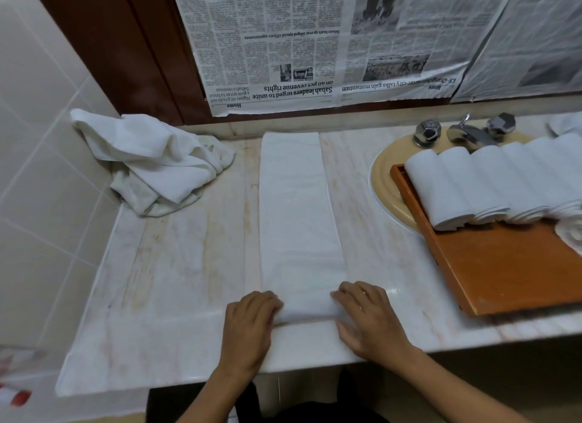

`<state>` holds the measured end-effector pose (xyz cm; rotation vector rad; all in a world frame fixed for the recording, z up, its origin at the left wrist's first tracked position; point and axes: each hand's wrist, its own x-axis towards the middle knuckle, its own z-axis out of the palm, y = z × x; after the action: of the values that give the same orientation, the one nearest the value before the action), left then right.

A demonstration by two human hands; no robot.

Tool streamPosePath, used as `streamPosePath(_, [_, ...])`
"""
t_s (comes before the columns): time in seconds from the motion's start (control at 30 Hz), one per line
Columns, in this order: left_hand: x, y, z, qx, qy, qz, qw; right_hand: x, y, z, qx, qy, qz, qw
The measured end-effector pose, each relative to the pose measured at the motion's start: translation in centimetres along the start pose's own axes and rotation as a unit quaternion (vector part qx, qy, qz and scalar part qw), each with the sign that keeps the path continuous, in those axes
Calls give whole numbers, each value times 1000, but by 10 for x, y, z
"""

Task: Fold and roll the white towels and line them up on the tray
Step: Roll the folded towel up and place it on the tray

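A person's left hand [250, 323] and right hand [367, 315] grip the near end of a folded towel [299, 218] on a marble counter [189, 281]. The fingers [343, 296] of both hands are curled over the end, which is turned up into a first small roll. The white towel lies as one long narrow strip to the left of the wooden tray [504, 271], well apart from it, and runs from the counter's front edge to the back wall.

The tray sits tilted across the rim of a cream basin [385, 183]. A row of rolled towels [491, 183] lies side by side along the tray's far end, each touching the next. One more roll [571, 236] rests in front of that row, at the picture's right edge. Behind the tray stands a chrome tap [466, 132]. Far to the tray's left, beyond the strip, a heap of loose towels [151, 161] lies in the back corner of the counter. Sheets of newspaper [283, 44] cover the wall above the tray and the strip.
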<state>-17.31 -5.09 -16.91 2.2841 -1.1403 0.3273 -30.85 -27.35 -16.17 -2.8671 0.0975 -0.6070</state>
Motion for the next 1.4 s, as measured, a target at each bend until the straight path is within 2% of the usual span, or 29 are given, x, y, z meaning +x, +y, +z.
streamPosePath(0.17, [-11, -19, 2, 63, -23, 78, 995, -3, 4, 5, -34, -10, -12, 999])
streamPosePath(0.3, [13, -24, -6, 17, -48, 87, 995, 14, 4, -2, 37, -51, 17, 998])
streamPosePath(0.37, [26, -24, -17, -60, -105, 23, 992, 23, 4, -11, 131, -71, 112, 982])
streamPosePath(0.4, [31, -23, -22, -112, -125, -44, 985, 27, 2, -17, 191, -81, 173, 963])
streamPosePath(0.47, [39, -24, -27, -204, -148, -172, 952, 35, -2, -22, 316, -105, 288, 898])
streamPosePath(0.53, [44, -24, -25, -198, -131, -245, 940, 42, -5, -18, 368, -89, 368, 849])
streamPosePath(0.63, [40, -21, -19, -155, -51, -300, 940, 53, -13, -12, 353, -30, 413, 839])
streamPosePath(0.7, [33, -13, -18, -164, 23, -297, 940, 55, -18, -8, 312, -23, 406, 859])
streamPosePath(0.77, [24, -8, -19, -137, 50, -196, 970, 52, -23, -4, 229, -19, 392, 891])
streamPosePath(0.83, [16, -3, -19, -93, 15, -63, 994, 47, -26, -1, 122, 16, 356, 927])
streamPosePath(0.93, [8, 0, -11, 7, -64, 70, 995, 39, -27, 3, 28, 56, 240, 969])
streamPosePath(1.03, [3, 5, -3, 68, -128, 59, 988, 27, -22, 5, -10, 48, 135, 990])
streamPosePath(1.17, [-5, 8, 5, 94, -157, 28, 983, 11, -10, 6, -61, -21, 46, 997])
streamPosePath(1.3, [10, 6, 9, 108, -160, 19, 981, 23, -1, 7, -86, -21, -1, 996])
streamPosePath(1.4, [29, -1, 11, 131, -154, 24, 979, 43, 5, 5, -76, -59, -18, 995])
